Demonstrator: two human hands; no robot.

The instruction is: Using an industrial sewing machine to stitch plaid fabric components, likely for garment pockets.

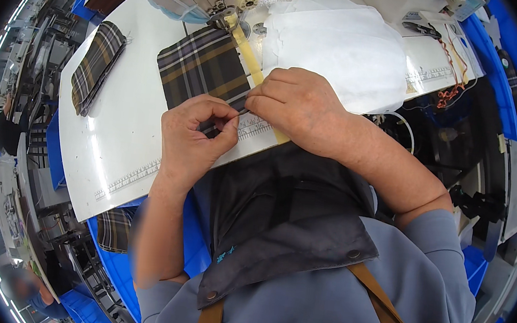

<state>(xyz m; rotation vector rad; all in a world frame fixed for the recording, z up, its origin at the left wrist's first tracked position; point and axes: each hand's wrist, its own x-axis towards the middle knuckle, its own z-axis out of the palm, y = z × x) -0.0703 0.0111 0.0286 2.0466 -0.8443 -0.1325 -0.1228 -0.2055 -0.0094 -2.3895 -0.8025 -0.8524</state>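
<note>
A dark plaid fabric piece [202, 63] with tan and white stripes lies under the sewing machine [224, 2] head, its near corner between my hands. My left hand [196, 134] pinches the near edge of this fabric between thumb and forefinger. Close beside it, my right hand [298, 103] has its fingers closed on the same edge at the right corner. A strip of yellow tape [248, 54] runs along the fabric's right side. The exact fold between my fingertips is too small to make out.
A stack of plaid pieces [97, 68] lies at the table's left. White sheets [337, 51] cover the right side. Thread snips [422, 29] and a tangle of reddish cord [450, 93] sit at the far right. Blue bins [512, 80] flank the white table [93, 164].
</note>
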